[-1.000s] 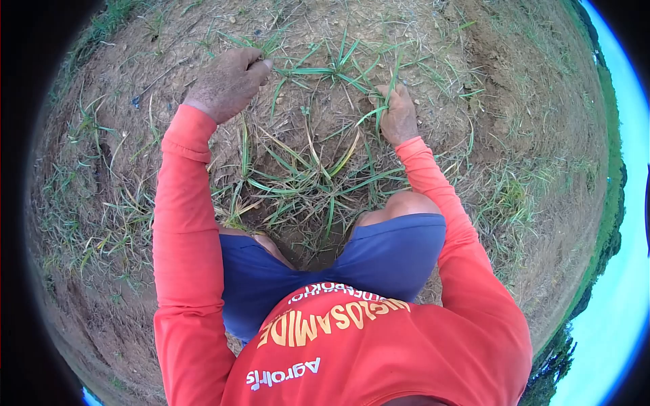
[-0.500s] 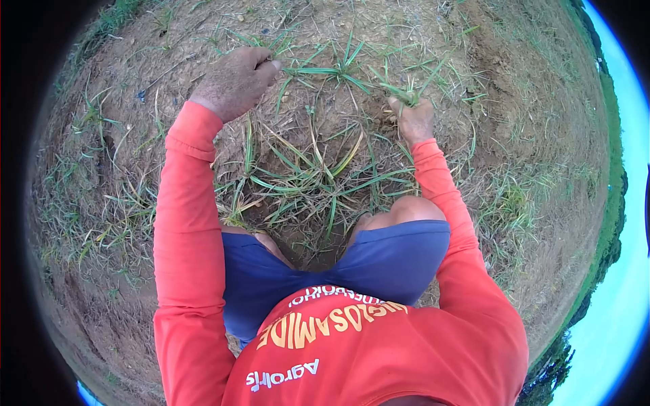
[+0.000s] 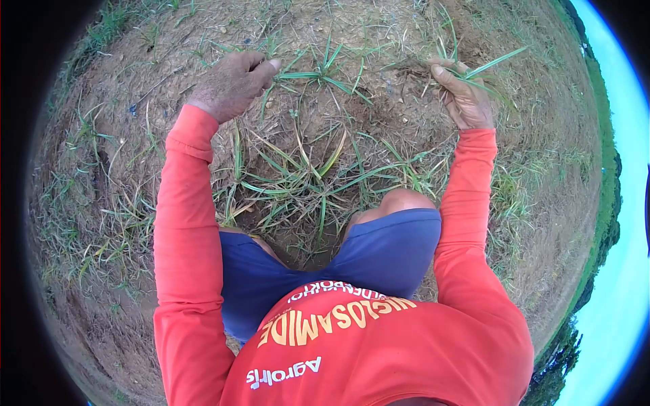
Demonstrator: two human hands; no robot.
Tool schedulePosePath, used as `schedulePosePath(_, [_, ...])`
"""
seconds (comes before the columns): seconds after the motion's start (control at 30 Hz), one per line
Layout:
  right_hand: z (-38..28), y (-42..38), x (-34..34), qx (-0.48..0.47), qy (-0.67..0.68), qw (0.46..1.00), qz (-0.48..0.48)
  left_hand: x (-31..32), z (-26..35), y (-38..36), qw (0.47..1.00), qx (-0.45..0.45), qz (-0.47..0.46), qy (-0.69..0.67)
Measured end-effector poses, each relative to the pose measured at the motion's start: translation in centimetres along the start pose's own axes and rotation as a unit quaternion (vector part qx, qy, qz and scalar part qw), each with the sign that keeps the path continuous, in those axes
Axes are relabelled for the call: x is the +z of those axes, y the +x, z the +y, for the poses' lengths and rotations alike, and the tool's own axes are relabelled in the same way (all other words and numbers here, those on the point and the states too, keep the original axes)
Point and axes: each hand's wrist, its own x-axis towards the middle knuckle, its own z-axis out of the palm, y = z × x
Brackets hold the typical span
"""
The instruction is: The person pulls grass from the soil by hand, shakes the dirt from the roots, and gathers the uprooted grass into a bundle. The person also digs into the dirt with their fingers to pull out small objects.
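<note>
Moved: right hand (image 3: 466, 97) has swung out to the right and up, clenched on a pulled grass tuft (image 3: 489, 68) | left hand (image 3: 232, 82) stays closed, pinching blades of a rooted grass clump (image 3: 325, 71) | hidden: tuft's lower end inside the fist; roots cannot be made out | ground: dry soil (image 3: 399, 108), lower legs hidden under the shorts (image 3: 379, 250).

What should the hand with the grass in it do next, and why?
Probably drop it off to the side. The right hand is lifted off the soil, closed on a small grass tuft that looks pulled free, so it has to let go before it can take more. The left hand pinches another grass clump rooted in the ground.
</note>
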Motion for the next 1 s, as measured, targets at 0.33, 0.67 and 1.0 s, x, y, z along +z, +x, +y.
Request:
schedulePosePath(0.33, [3.0, 1.5, 2.4, 0.083, -0.074, 0.992, -0.059, 1.1, 0.9, 0.8, 0.966, -0.001, -0.046, -0.256])
schedulePosePath(0.67, [1.0, 0.3, 9.6, 0.123, -0.042, 0.979, -0.160, 9.0, 2.1, 4.3, 0.976, 0.132, -0.078, -0.156])
schedulePosePath(1.0, [13.2, 1.4, 2.6, -0.054, -0.571, 0.818, -0.043, 2.9, -1.2, 3.2, 0.971, 0.016, 0.091, -0.219])
